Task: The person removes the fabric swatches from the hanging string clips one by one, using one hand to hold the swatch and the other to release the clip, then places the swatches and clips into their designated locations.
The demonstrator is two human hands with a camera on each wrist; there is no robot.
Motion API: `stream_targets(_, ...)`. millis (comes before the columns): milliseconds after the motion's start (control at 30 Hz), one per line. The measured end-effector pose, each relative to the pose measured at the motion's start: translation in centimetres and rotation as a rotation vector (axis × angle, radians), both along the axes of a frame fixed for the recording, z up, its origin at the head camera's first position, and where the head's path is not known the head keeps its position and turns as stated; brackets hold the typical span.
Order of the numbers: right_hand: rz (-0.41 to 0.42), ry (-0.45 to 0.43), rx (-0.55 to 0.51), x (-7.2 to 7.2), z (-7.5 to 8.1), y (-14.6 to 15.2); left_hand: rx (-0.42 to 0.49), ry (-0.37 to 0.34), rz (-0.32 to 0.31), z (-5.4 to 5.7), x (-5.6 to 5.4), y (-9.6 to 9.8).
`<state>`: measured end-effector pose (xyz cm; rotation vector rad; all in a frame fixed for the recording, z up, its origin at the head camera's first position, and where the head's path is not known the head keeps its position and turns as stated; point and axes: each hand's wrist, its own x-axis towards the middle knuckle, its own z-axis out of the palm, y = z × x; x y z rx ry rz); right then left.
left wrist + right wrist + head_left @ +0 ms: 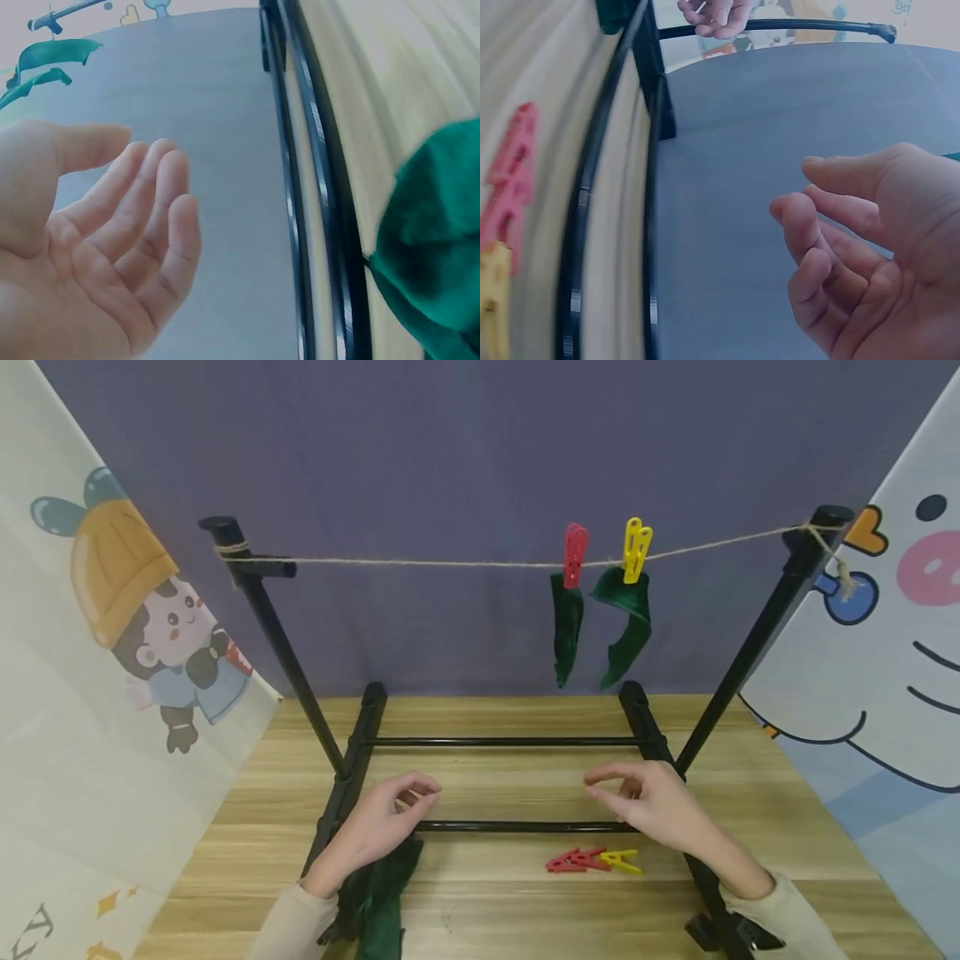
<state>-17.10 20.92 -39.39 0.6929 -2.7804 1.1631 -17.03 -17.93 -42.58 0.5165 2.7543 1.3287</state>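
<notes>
Your left hand (390,818) and right hand (651,802) are hovering empty, thumb-to-finger gaps narrow. Dark-green velvety cloth (382,906) is lying below your left wrist; red and yellow plastic clothespins (592,862) are touching on the wood-grain table (487,910); pinching one could be dragging its neighbours.

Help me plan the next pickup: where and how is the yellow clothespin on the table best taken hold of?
Probably by pinching its two splayed arms with the right hand, coming from the right and above. The yellow clothespin lies on its side, arms spread rightward, while its left end is crowded by a red clothespin.
</notes>
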Motion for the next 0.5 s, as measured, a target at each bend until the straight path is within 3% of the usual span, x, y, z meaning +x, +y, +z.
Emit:
stream_targets(267, -0.021, 0.072, -0.004, -0.5, 2.6, -0.3, 0.124, 0.084, 0.022, 1.6, -1.0, 1.6)
stream_targets(500, -0.025, 0.127, -0.024, -1.0, 4.8, -0.5, 0.16, 0.117, 0.014, 2.9, -1.6, 2.7)
